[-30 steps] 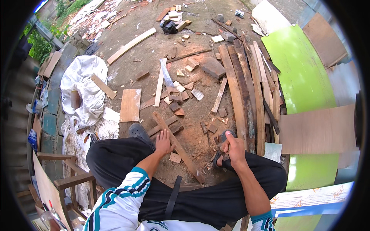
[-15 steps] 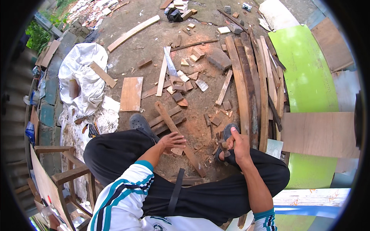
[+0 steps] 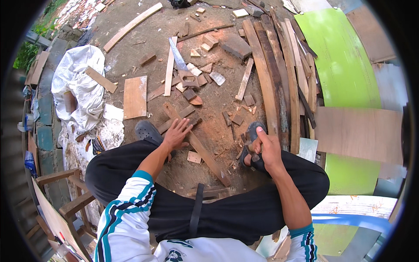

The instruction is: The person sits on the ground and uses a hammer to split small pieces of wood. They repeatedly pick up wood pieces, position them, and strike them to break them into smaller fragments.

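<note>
Right hand (image 3: 268,150) clenched, left hand (image 3: 176,133) spread!

The wooden strip (image 3: 200,150) slants toward the near edge of the ground (image 3: 220,114); the left splays over it, grasping nothing, contact unclear. The right grips a half-hidden tool (image 3: 251,148). Looks like positioning; next calls for steadying pressure.
</note>
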Demonstrator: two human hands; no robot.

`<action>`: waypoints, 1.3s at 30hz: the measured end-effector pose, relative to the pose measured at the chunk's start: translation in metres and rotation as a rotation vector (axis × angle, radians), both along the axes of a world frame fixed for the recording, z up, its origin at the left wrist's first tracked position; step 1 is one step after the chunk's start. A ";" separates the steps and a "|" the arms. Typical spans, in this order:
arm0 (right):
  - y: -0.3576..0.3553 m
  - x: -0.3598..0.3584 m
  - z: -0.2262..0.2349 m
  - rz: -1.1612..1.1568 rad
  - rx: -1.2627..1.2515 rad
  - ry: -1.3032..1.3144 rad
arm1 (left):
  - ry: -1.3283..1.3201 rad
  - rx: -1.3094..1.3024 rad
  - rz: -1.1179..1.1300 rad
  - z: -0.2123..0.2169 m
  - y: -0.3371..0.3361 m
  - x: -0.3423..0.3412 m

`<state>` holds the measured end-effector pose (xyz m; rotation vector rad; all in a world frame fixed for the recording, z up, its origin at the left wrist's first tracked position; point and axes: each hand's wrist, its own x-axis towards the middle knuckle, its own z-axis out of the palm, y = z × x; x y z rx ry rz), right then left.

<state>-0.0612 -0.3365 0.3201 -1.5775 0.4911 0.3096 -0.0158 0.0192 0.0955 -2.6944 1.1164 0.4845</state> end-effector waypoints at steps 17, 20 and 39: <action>-0.004 0.001 0.001 0.094 -0.125 0.064 | 0.076 0.038 -0.307 -0.041 -0.065 -0.025; -0.008 0.000 -0.002 0.077 -0.118 0.072 | 0.087 0.085 -0.294 -0.045 -0.078 -0.022; -0.013 0.009 -0.003 0.005 -0.058 0.042 | 0.609 0.113 -0.217 -0.047 -0.075 0.022</action>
